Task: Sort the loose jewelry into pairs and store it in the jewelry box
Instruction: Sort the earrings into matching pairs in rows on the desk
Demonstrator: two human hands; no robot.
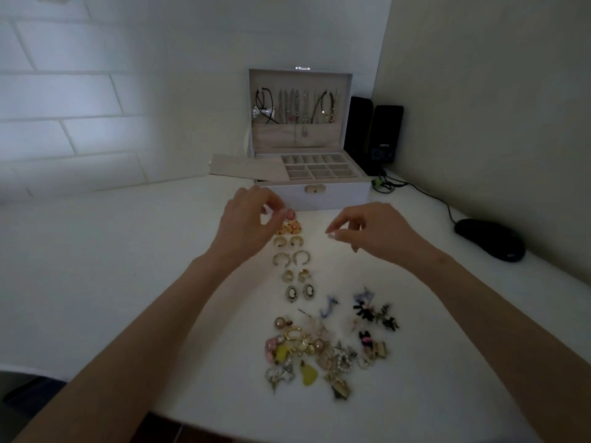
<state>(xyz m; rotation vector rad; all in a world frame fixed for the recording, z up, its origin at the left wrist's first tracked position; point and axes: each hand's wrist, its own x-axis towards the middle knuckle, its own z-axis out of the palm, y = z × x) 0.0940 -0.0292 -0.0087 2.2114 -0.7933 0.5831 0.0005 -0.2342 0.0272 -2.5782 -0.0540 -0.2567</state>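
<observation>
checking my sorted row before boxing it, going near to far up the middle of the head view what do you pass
unsorted jewelry pile → cameo pair → small gold pair → open gold hoop pair → chunky gold pair → pink and gold pair → jewelry box

Head camera: looks forward, down onto desk (128, 282), near, wide-angle.

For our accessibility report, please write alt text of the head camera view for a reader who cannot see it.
A person's left hand and right hand hover near the far end of a column of paired earrings on a white table, in front of an open jewelry box. A pile of unsorted jewelry lies nearer the camera.
</observation>
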